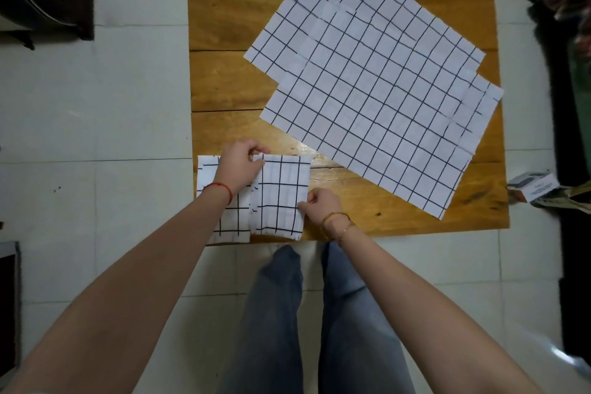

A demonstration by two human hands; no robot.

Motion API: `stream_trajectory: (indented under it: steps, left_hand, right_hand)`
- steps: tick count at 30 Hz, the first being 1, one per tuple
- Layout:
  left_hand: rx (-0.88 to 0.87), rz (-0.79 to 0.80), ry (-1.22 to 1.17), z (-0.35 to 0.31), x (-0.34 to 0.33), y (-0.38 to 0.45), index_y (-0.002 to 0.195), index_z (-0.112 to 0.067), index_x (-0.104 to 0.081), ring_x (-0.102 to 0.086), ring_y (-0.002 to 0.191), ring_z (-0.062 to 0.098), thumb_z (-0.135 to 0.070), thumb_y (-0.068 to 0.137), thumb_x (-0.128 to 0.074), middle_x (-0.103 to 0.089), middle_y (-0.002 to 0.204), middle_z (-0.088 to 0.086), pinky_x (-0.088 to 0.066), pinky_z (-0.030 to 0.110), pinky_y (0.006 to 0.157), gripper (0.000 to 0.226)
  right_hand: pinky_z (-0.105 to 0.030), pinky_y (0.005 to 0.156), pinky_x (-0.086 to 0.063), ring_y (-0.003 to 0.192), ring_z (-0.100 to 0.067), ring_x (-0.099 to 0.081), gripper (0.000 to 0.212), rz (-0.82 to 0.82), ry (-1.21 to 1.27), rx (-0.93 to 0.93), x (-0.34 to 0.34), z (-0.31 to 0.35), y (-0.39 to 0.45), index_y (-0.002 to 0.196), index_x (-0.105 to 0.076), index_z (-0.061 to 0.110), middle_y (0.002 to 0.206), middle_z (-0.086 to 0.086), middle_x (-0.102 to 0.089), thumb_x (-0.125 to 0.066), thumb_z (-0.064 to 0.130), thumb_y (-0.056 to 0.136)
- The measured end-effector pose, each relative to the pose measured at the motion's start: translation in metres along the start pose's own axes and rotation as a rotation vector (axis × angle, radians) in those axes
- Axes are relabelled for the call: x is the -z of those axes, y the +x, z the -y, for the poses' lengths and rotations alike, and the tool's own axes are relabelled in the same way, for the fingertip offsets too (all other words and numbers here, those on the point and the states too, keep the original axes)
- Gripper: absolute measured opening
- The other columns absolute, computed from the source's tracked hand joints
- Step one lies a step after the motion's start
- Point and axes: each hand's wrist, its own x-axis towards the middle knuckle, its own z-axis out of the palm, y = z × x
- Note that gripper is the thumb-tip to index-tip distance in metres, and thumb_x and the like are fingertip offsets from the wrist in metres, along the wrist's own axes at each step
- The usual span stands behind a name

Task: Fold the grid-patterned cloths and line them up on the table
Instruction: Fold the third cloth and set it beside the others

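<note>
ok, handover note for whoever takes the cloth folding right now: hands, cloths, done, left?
Left hand: pinches the far left corner of the second folded cloth.
Right hand: pinches that cloth's near right edge.
Cloths: first folded cloth lies at the table's near left corner, partly under the left forearm; the second sits right beside it. Flat cloths, overlapping, count unclear, lie open on the far right.
Done: one cloth folded and placed; the second folded, being lined up.
Left: release it, then fold the flat cloths and extend the row.
</note>
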Motion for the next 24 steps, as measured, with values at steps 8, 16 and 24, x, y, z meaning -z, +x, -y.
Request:
stream_trajectory:
  steps: [8, 16, 24]
  left_hand:
    - [-0.027, 0.037, 0.049, 0.015, -0.002, 0.000, 0.097, -0.020, -0.073, -0.055, 0.072, 0.007, -0.006, 0.081, -0.068, -0.057, 0.073, -0.010, -0.051, 0.029, 0.075, 0.022]
    - [-0.082, -0.011, 0.055, 0.009, 0.005, 0.008, 0.100, -0.018, -0.072, -0.056, 0.088, 0.008, -0.009, 0.081, -0.070, -0.065, 0.098, -0.008, -0.049, 0.023, 0.082, 0.021]
    - [-0.081, -0.132, 0.045, -0.009, 0.026, 0.039, 0.103, -0.019, -0.071, -0.058, 0.086, 0.007, -0.010, 0.084, -0.070, -0.066, 0.099, -0.008, -0.040, 0.008, 0.073, 0.021]
  right_hand:
    - [-0.034, 0.073, -0.054, 0.081, -0.022, -0.059, 0.015, -0.022, -0.290, 0.027, -0.007, 0.001, 0.001, 0.095, -0.058, 0.013, 0.089, -0.005, -0.061, -0.055, 0.026, 0.089]
    - [-0.036, 0.066, -0.056, 0.072, -0.020, -0.060, 0.024, -0.242, -0.383, 0.109, 0.016, 0.012, 0.004, 0.087, -0.055, 0.015, 0.079, -0.002, -0.062, -0.054, 0.039, 0.088]
    - [-0.034, 0.079, -0.047, 0.091, -0.019, -0.050, 0.011, -0.461, -0.206, 0.439, 0.054, 0.056, 0.056, 0.094, -0.055, 0.016, 0.095, 0.000, -0.056, -0.058, 0.022, 0.085]
